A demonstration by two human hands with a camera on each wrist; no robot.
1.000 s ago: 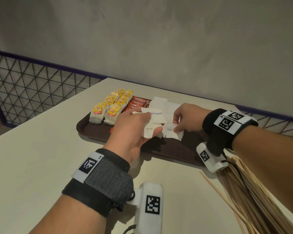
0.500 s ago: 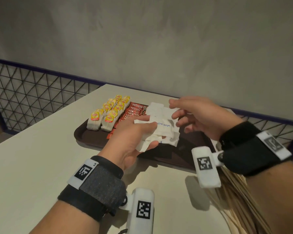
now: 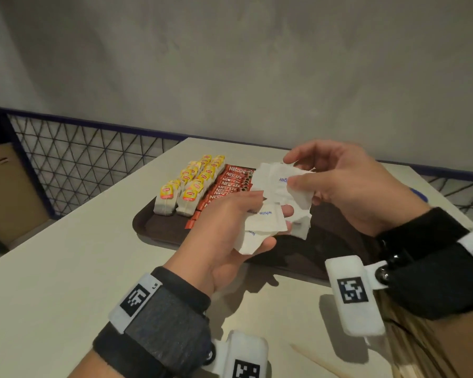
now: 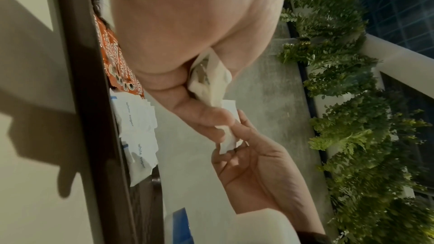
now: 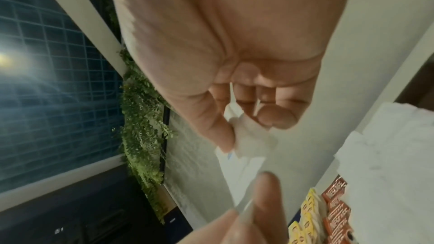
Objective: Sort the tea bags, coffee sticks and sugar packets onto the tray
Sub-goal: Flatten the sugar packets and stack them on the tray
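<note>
A dark brown tray [image 3: 159,227] carries two rows of yellow-tagged tea bags [image 3: 186,186], a row of red coffee sticks [image 3: 230,184] and white sugar packets [image 3: 265,170] overlapping to their right. Above the tray's front, my left hand [image 3: 265,222] grips a bundle of sugar packets [image 3: 257,236]. My right hand [image 3: 291,171] pinches one packet [image 3: 298,192] at the top of that bundle between thumb and fingers. The left wrist view shows the pinched packet [image 4: 229,136] and the bundle [image 4: 209,81]. In the right wrist view the packet [image 5: 249,142] sits at my thumb tip.
The tray lies on a pale table [image 3: 66,268]. Wooden stir sticks [image 3: 421,350] lie at the front right, under my right wrist. A blue object [image 3: 418,195] sits at the far right. A mesh railing [image 3: 79,159] borders the table, with a cardboard box [image 3: 8,186] beyond.
My right hand lifted off the packets on the tray, swung back to the left hand and took hold of a packet in the bundle. The left hand rose slightly.
</note>
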